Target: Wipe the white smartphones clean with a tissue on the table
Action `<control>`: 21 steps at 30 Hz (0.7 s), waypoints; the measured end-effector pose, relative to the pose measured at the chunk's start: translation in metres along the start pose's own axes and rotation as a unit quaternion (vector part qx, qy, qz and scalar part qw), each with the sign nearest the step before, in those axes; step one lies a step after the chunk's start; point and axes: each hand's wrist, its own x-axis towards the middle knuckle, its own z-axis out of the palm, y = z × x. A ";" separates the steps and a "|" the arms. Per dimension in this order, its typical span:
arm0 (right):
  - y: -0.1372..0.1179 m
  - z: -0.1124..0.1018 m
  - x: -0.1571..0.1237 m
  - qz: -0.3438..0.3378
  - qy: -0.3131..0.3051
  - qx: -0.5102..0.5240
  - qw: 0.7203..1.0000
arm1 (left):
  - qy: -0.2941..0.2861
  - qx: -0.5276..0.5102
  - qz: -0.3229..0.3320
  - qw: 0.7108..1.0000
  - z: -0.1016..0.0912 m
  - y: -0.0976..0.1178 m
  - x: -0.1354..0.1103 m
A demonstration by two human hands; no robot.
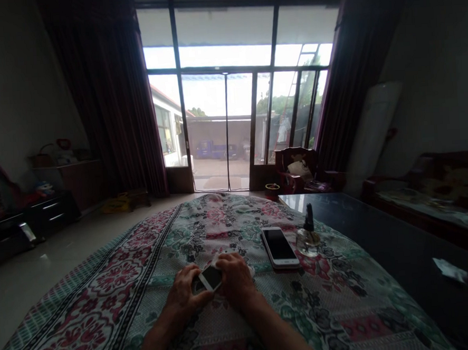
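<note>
Our left hand [181, 298] curls round a small, glossy, dark-screened smartphone [211, 278], while our right hand [235, 280] closes over its edge with a soft white cloth [214, 260] (knuckles nearly touching). Just beside them lies a white-framed smartphone [278, 248], near a glass bottle [307, 240], on a floral quilted cover [108, 320].

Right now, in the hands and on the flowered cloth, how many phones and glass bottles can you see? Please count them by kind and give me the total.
Smartphones, the held smartphone and the smartphone lying flat: 2
Glass bottle: 1
Total: 3
</note>
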 end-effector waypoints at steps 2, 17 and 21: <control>0.006 -0.004 0.003 0.028 0.012 -0.018 0.999 | -0.007 0.004 -0.002 1.000 0.000 0.000 0.000; 0.007 -0.004 0.001 0.009 0.009 -0.065 0.998 | 0.000 0.017 0.009 1.000 0.000 -0.003 0.001; -0.004 0.002 -0.005 -0.036 -0.004 -0.052 0.998 | -0.008 0.021 0.010 1.000 0.001 -0.006 0.003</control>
